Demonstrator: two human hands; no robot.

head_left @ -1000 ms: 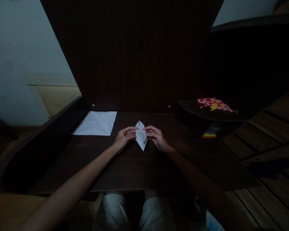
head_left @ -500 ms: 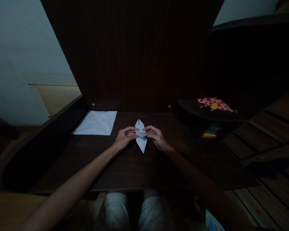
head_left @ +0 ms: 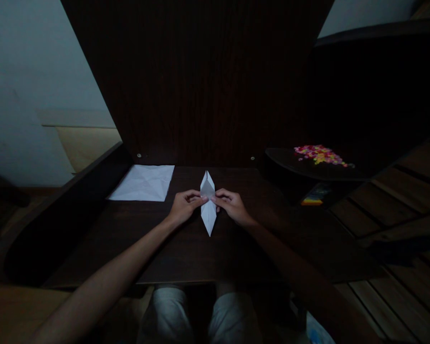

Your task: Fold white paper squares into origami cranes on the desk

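Note:
A white folded paper [head_left: 209,217], long and pointed at both ends, is held just above the dark desk [head_left: 179,258]. Its far end splits into two narrow points; the near end tapers to a single tip. My left hand [head_left: 184,205] pinches its left edge at mid-length, thumb on top. On the opposite edge my right hand [head_left: 232,205] pinches it the same way, with some fingers tucked behind the paper. The two thumbs nearly meet over its middle.
A creased white paper sheet [head_left: 145,183] lies flat at the desk's back left. Small pink, red and yellow pieces [head_left: 320,155] are heaped on a rounded side shelf [head_left: 281,160]. A dark panel [head_left: 197,86] rises behind, and a raised side board [head_left: 57,215] borders the left.
The middle flap, which stood out across the folded paper, now lies up against its far half. The paper looks longer and narrower, and both thumbs have moved inward onto it.

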